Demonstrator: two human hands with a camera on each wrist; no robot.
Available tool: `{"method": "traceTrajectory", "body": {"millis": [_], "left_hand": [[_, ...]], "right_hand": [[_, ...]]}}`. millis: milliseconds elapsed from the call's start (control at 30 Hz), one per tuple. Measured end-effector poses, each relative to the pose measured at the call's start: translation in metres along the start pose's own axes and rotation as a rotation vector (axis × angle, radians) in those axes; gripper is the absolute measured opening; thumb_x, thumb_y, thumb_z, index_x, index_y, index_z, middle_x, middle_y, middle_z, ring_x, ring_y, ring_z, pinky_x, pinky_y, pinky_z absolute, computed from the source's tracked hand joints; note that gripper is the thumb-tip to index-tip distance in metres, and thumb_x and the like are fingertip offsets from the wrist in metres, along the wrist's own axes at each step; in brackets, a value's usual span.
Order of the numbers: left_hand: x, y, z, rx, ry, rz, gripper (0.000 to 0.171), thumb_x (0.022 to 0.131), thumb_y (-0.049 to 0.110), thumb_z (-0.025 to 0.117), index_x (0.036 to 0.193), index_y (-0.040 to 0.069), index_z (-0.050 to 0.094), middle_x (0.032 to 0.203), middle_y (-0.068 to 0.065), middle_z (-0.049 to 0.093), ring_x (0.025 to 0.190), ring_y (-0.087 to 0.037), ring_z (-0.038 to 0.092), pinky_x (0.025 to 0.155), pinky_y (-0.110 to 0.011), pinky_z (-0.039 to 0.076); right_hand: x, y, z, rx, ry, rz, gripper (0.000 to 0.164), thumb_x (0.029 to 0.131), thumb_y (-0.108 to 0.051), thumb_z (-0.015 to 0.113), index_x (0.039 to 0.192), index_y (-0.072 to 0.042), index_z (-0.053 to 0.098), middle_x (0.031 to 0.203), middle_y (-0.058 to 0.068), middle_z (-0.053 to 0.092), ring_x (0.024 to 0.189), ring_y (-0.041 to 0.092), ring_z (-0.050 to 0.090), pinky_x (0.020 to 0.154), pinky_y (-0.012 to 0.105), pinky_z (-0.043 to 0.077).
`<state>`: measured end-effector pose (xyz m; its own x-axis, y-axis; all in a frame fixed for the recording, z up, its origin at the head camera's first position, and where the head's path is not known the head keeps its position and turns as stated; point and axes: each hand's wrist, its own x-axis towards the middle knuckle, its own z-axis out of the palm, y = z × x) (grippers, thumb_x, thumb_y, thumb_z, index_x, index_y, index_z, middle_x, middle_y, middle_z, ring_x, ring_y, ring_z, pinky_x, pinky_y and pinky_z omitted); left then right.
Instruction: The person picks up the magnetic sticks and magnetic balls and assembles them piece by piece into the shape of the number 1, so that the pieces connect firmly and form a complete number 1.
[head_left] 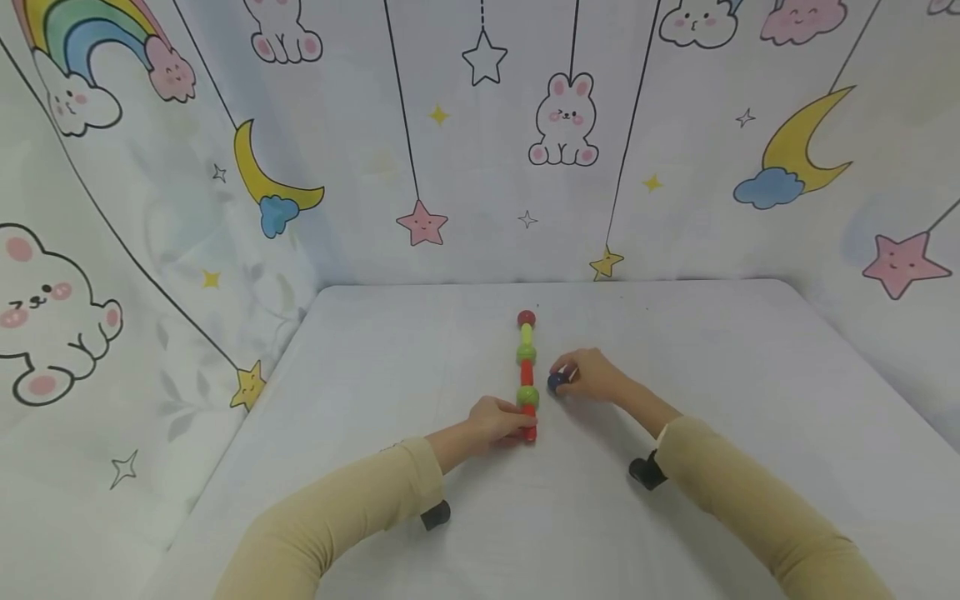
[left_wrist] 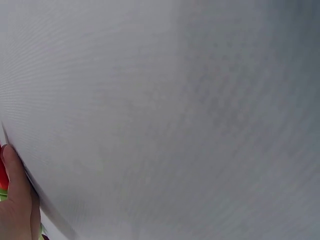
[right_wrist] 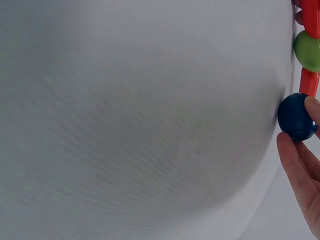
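Observation:
A straight row of toy balls and sticks lies on the white table. From the far end it runs: red ball (head_left: 527, 317), yellow stick (head_left: 527, 335), green ball (head_left: 527, 354), red stick (head_left: 527, 372), another green ball (head_left: 528, 396) and a nearer red stick (head_left: 531, 434). My left hand (head_left: 495, 419) grips that nearer stick from the left side. To the right of the row, my right hand (head_left: 595, 375) pinches a dark blue ball (right_wrist: 295, 117) between thumb and fingers, apart from the row in the head view. Only part of the left hand shows in the left wrist view.
The white-covered table (head_left: 375, 350) reaches back to a cloth backdrop (head_left: 480, 175) printed with moons, stars and rabbits. Similar cloth hangs at both sides. Black devices (head_left: 647, 472) show under each wrist.

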<state>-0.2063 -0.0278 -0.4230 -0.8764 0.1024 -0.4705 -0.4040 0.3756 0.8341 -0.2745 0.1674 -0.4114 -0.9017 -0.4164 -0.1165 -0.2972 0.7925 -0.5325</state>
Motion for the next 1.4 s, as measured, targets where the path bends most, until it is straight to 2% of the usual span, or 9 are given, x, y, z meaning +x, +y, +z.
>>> {"method": "traceTrajectory", "body": {"millis": [400, 767, 1100, 1400], "left_hand": [[-0.001, -0.001, -0.001, -0.028, -0.014, -0.007, 0.038, 0.081, 0.020, 0.069, 0.109, -0.003, 0.059, 0.087, -0.007, 0.063, 0.078, -0.014, 0.063, 0.072, -0.026, 0.053], [0.000, 0.001, -0.002, -0.025, -0.014, -0.023, 0.035, 0.081, 0.020, 0.069, 0.107, -0.002, 0.060, 0.086, -0.006, 0.063, 0.077, -0.014, 0.062, 0.073, -0.026, 0.053], [0.000, 0.000, -0.001, -0.028, -0.010, -0.018, 0.035, 0.082, 0.019, 0.069, 0.108, -0.002, 0.061, 0.087, -0.006, 0.064, 0.077, -0.014, 0.063, 0.072, -0.026, 0.053], [0.001, -0.001, 0.000, -0.030, -0.002, -0.007, 0.034, 0.081, 0.019, 0.070, 0.106, -0.002, 0.062, 0.086, -0.005, 0.064, 0.076, -0.013, 0.062, 0.070, -0.025, 0.053]], "right_hand": [[-0.020, -0.005, 0.007, 0.043, -0.032, -0.061, 0.028, 0.074, -0.007, 0.073, 0.101, -0.006, 0.066, 0.093, 0.008, 0.066, 0.080, 0.017, 0.061, 0.068, 0.029, 0.052], [-0.037, -0.012, 0.013, 0.108, -0.057, -0.048, 0.029, 0.073, -0.008, 0.075, 0.101, -0.008, 0.066, 0.088, 0.002, 0.066, 0.078, 0.015, 0.060, 0.067, 0.027, 0.052], [-0.051, -0.019, 0.022, 0.110, -0.078, -0.085, 0.028, 0.069, -0.009, 0.077, 0.095, -0.010, 0.066, 0.082, -0.002, 0.066, 0.074, 0.011, 0.060, 0.066, 0.026, 0.052], [-0.062, -0.025, 0.028, 0.124, -0.085, -0.165, 0.027, 0.068, -0.008, 0.078, 0.091, -0.008, 0.064, 0.080, -0.002, 0.065, 0.071, 0.010, 0.059, 0.063, 0.023, 0.052]]}}
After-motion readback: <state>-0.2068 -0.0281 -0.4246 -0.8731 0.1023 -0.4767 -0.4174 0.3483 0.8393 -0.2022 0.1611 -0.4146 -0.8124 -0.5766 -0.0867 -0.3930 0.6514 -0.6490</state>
